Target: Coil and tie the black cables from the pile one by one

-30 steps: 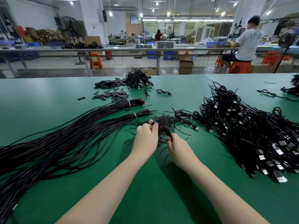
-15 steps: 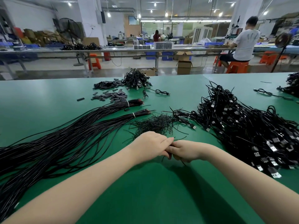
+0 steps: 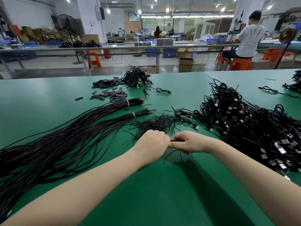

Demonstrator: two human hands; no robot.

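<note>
Cable (image 3: 177, 140): thin, black | pinched between left hand (image 3: 152, 145), right hand (image 3: 189, 143)

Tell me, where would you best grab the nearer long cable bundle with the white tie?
Probably just behind the white tie on the nearer bundle, coming down from above. There the strands are cinched into one narrow neck a hand can close round; toward the left they fan out loose across the green table.

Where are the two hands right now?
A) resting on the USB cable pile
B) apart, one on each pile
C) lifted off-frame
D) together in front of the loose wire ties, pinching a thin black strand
D: the left hand and right hand meet fingertip to fingertip, pinching a thin black strand just in front of the wire ties.
</note>
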